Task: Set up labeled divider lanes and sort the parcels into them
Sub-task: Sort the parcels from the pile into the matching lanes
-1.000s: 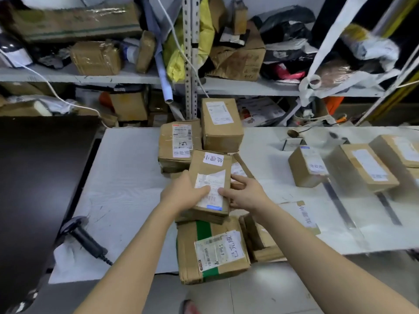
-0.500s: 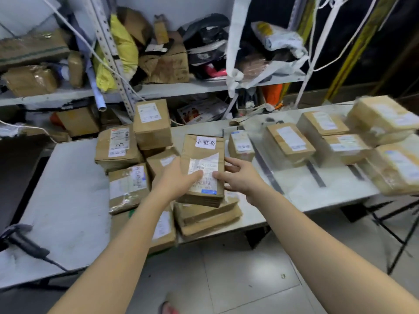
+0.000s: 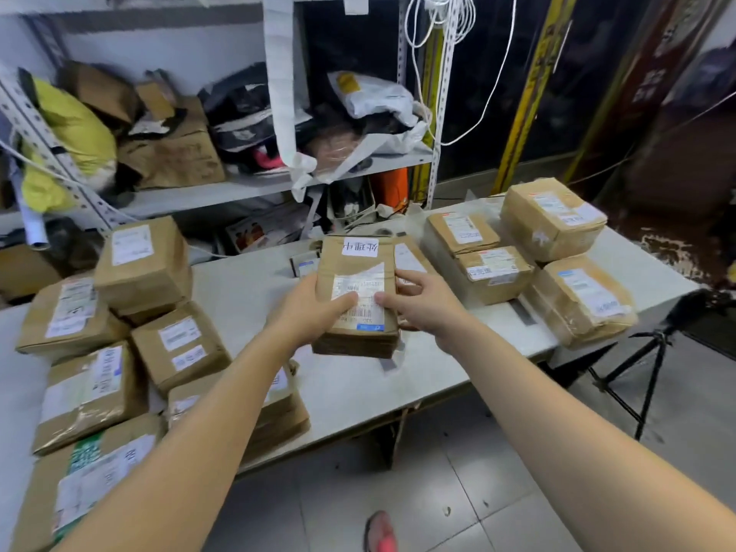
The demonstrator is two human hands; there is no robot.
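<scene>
**Sorting under way:** A person holds a flat brown cardboard parcel, which bears a white shipping label and a handwritten white tag, between both hands over a white worktable. The left hand curls round the parcel's left edge with the thumb pressed on the label. The right hand takes the opposite edge, its thumb also on the label. The parcel appears to hang just clear of the tabletop.

Directly beyond the grip sits a second brown carton, partly hidden, and lowering the load blind could shove it. To the right of the grip, four taped brown boxes crowd beside a grey tape strip. The nearest box seems to overhang the table's edge, so a nudge from the right forearm might tip it to the floor. To the left of the grip lies a loose heap of brown parcels.

Thumbs on glossy label paper give little purchase. A slip would likely drop the parcel across a lane line and muddle the sort.
</scene>
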